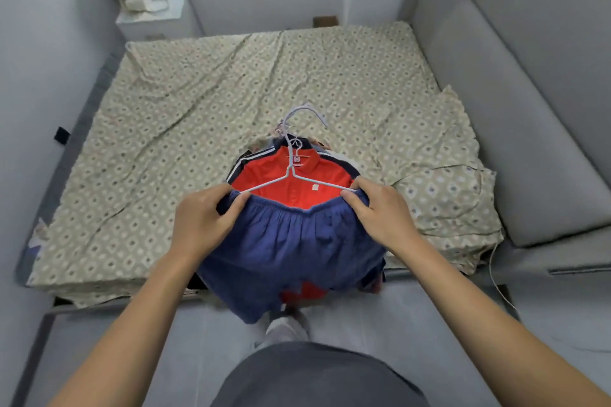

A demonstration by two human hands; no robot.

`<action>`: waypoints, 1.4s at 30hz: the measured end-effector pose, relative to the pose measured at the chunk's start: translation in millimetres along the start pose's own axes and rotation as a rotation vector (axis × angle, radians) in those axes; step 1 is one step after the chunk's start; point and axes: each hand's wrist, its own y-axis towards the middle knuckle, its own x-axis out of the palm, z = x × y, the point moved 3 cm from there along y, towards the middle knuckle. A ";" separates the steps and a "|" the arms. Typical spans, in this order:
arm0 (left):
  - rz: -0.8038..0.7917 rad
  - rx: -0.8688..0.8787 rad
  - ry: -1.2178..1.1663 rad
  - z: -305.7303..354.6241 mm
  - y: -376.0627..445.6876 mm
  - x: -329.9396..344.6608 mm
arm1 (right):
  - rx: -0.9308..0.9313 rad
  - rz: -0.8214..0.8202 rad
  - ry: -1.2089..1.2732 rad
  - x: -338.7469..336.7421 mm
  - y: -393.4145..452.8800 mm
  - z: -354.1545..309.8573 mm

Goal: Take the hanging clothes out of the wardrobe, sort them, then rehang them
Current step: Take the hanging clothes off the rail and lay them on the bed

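My left hand (201, 218) and my right hand (377, 211) each clamp one end of the elastic waistband of a pair of blue shorts (291, 254), fingers curled over the gathered fabric and thumbs pinching it from the front. Both grips are closed on the cloth, one at each side, with the waistband pulled fairly wide between them.

The shorts hang down from my hands toward the floor, over the near edge of the bed. Just behind the waistband lies an orange-red shirt (291, 175) with a collar and a small white tag — it sits on a pale wire hanger (291, 172) whose arms run out toward my two grips. A patch of the same orange-red shows below the hem of the shorts. Under the shirt I can see the edges of more garments, one dark with white stripes (251, 158), stacked in a pile, and further pale hanger hooks (305, 114) stick out beyond the collar.

The pile rests on the bed, on a beige sheet (198, 116) printed with small diamond shapes and creased in long folds. A grey padded panel (515, 82) runs along the right of the bed. Beyond the far end, on a low white ledge (152, 13), sits a cream-coloured bundle I cannot identify.
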 end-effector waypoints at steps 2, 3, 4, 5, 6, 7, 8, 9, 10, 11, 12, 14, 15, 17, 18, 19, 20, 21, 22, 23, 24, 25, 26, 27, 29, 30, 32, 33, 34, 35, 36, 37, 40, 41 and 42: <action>-0.047 -0.036 -0.012 -24.7 27.9 19.8 | 0.027 -0.028 -0.007 19.2 35.0 5.6; -0.070 -0.043 -0.016 -36.5 43.2 31.3 | 0.046 -0.036 -0.014 27.7 52.0 7.2; -0.091 -0.046 -0.023 -47.7 58.4 42.6 | 0.061 -0.044 -0.022 36.4 68.7 8.9; -0.115 -0.047 -0.040 -58.3 73.1 53.5 | 0.085 -0.056 -0.027 44.8 84.5 10.6; -0.145 -0.054 -0.064 -68.3 88.1 65.0 | 0.108 -0.070 -0.031 52.4 100.9 11.9; -0.179 -0.067 -0.085 -77.9 103.1 76.8 | 0.135 -0.088 -0.037 60.2 117.8 14.0; -0.212 -0.074 -0.089 -86.7 119.0 88.2 | 0.161 -0.107 -0.047 67.9 135.9 17.5; -0.238 -0.071 -0.076 -95.7 133.4 100.1 | 0.191 -0.132 -0.060 75.3 153.5 22.2; -0.261 -0.064 -0.055 -104.1 146.2 112.6 | 0.217 -0.156 -0.072 83.2 170.4 28.5; -0.287 -0.063 -0.034 -111.4 157.7 125.3 | 0.243 -0.172 -0.081 90.2 186.6 34.5; -0.309 -0.071 -0.015 -117.4 168.6 138.3 | 0.269 -0.182 -0.082 97.7 201.9 41.9; -0.329 -0.101 0.021 -126.8 189.4 163.7 | 0.301 -0.203 -0.097 112.9 232.4 55.3; -0.339 -0.119 0.044 -130.5 198.8 175.1 | 0.310 -0.218 -0.114 119.3 246.8 60.3; -0.363 -0.169 0.105 -139.7 215.6 197.9 | 0.304 -0.238 -0.153 132.2 278.6 70.7; -0.375 -0.204 0.142 -144.6 223.0 206.8 | 0.281 -0.238 -0.176 137.8 293.6 75.0; -0.390 -0.246 0.163 -148.3 229.2 213.7 | 0.254 -0.236 -0.205 142.8 306.9 79.0; -0.397 -0.286 0.166 -149.8 234.2 218.0 | 0.231 -0.229 -0.231 147.3 317.7 82.7; -0.395 -0.316 0.162 -149.0 237.5 220.1 | 0.215 -0.215 -0.249 150.7 324.9 84.5; -0.391 -0.330 0.161 -146.9 239.4 220.8 | 0.197 -0.208 -0.260 153.8 329.2 85.5; -0.391 -0.333 0.164 -143.6 239.7 219.5 | 0.176 -0.214 -0.265 156.0 329.9 84.7; -0.395 -0.327 0.169 -140.0 237.0 217.3 | 0.157 -0.226 -0.261 157.5 327.6 83.7; -0.400 -0.318 0.169 -136.0 232.5 214.1 | 0.143 -0.242 -0.251 157.6 322.9 82.4; -0.399 -0.311 0.165 -131.9 227.3 209.6 | 0.131 -0.255 -0.240 155.8 316.4 80.5; -0.396 -0.307 0.159 -128.2 222.6 204.3 | 0.122 -0.263 -0.232 152.2 308.5 78.5; -0.392 -0.282 0.152 -117.9 214.9 192.9 | 0.108 -0.252 -0.223 141.6 290.1 76.5; -0.389 -0.255 0.153 -111.6 212.3 187.6 | 0.106 -0.241 -0.225 134.7 280.3 74.8; -0.383 -0.186 0.156 -97.9 210.2 178.6 | 0.112 -0.214 -0.227 121.0 261.4 69.9; -0.378 -0.138 0.159 -89.3 211.0 174.1 | 0.117 -0.190 -0.229 113.0 251.6 66.7; -0.373 -0.080 0.156 -79.4 212.8 169.9 | 0.125 -0.149 -0.230 103.6 240.9 63.4; -0.366 -0.012 0.151 -67.4 215.4 166.4 | 0.135 -0.095 -0.231 92.4 228.4 59.7; -0.365 0.054 0.148 -55.1 218.0 163.6 | 0.145 -0.040 -0.232 81.2 214.9 56.3; -0.369 0.117 0.147 -41.8 220.3 161.0 | 0.161 0.012 -0.236 70.1 200.0 52.8; -0.371 0.317 0.131 -4.0 215.0 154.0 | 0.248 0.179 -0.240 42.7 145.2 42.8; -0.376 0.388 0.115 7.5 210.9 151.8 | 0.293 0.236 -0.231 36.0 124.3 39.4; -0.392 0.454 0.094 20.3 205.9 149.1 | 0.341 0.285 -0.223 29.5 101.9 36.0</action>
